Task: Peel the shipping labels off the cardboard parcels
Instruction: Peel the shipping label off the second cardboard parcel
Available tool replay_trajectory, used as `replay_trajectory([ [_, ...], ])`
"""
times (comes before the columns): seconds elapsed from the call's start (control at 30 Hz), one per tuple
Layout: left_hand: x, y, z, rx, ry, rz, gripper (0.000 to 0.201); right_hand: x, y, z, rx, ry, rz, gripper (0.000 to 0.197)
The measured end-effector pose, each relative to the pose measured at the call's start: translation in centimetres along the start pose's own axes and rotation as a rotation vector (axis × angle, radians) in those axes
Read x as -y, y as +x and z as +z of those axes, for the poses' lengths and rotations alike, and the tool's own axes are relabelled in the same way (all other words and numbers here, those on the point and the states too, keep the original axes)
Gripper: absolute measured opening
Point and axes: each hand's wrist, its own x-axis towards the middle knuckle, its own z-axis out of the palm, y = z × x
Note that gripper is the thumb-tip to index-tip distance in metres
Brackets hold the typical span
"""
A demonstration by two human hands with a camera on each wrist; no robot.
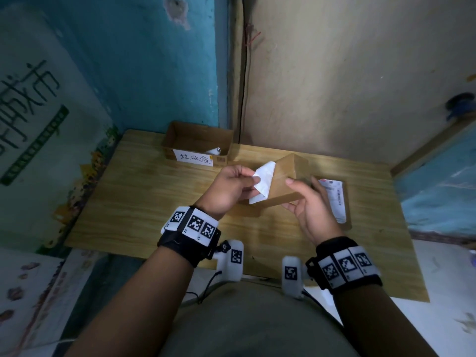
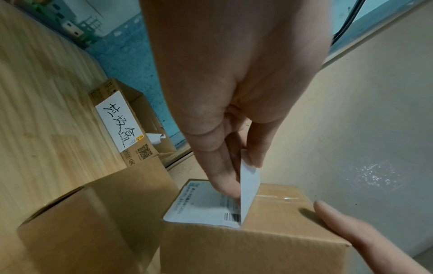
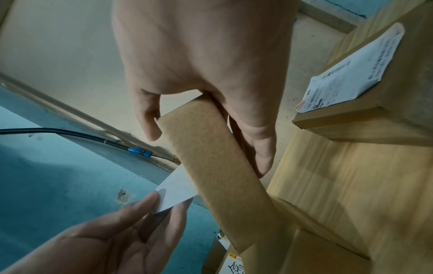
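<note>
Step in hand: peeling; the shipping label (image 1: 262, 185) is roughly half lifted off the tilted cardboard parcel (image 1: 284, 180) held over the wooden counter (image 1: 144, 202).
Left hand (image 1: 228, 188): pinching the label's freed corner between thumb and fingers.
Right hand (image 1: 307, 207): curled around the parcel's end, bracing it.
Next move: probably a slow, steady pull, so the paper does not tear.
Left wrist view only: barcode on the still-stuck part.
Head view only: second labelled parcel (image 1: 334, 199) lying right; open scrap box (image 1: 197, 144) at the back.
</note>
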Motion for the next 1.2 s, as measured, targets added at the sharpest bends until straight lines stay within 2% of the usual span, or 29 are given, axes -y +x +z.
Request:
replay_trajectory([
  [0.1, -0.4, 0.5, 0.9, -0.007, -0.033, 0.003, 0.018, 0.6, 0.5, -0.4, -0.002, 0.022, 0.012, 0.061],
  [0.2, -0.3, 0.9, 2.1, -0.025, -0.054, -0.010, 0.019, 0.9, 0.6, -1.3, -0.003, 0.056, 0.038, 0.069],
  [0.37, 0.2, 1.5, 4.6, -0.145, -0.095, -0.062, 0.026, 1.2, 0.8, -3.0, 0.044, 0.046, 0.089, 0.067],
  [0.43, 0.1, 1.7, 5.2, -0.132, -0.112, -0.066, 0.023, 1.4, 0.8, -3.6, 0.050, 0.036, 0.089, 0.064],
  [0.53, 0.4, 1.9, 6.3, -0.077, 0.041, -0.018, 0.017, 1.9, 0.7, -4.6, 0.070, 0.010, 0.073, 0.062],
  [0.63, 0.8, 2.0, 7.9, -0.101, 0.169, 0.023, 0.038, 2.5, 0.9, -5.6, 0.102, 0.004, 0.070, 0.058],
  [0.67, 0.8, 2.0, 8.4, -0.101, 0.189, 0.036, 0.039, 2.7, 1.0, -5.9, 0.112, 0.004, 0.067, 0.056],
  [0.83, 0.1, 2.3, 10.8, -0.120, 0.119, 0.001, 0.017, 4.4, 1.3, -7.3, 0.113, 0.039, 0.032, 0.056],
  [1.0, -0.4, 2.4, 12.2, -0.089, 0.042, -0.100, 0.018, 5.5, 1.1, -8.9, 0.120, 0.038, 0.002, 0.053],
  [1.13, -0.2, 2.1, 13.1, -0.037, -0.003, -0.119, 0.023, 5.7, 0.7, -10.4, 0.187, -0.024, -0.043, 0.053],
  [1.2, 0.1, 1.8, 13.3, -0.018, 0.006, -0.111, 0.016, 5.4, 0.8, -11.1, 0.230, -0.058, -0.071, 0.053],
])
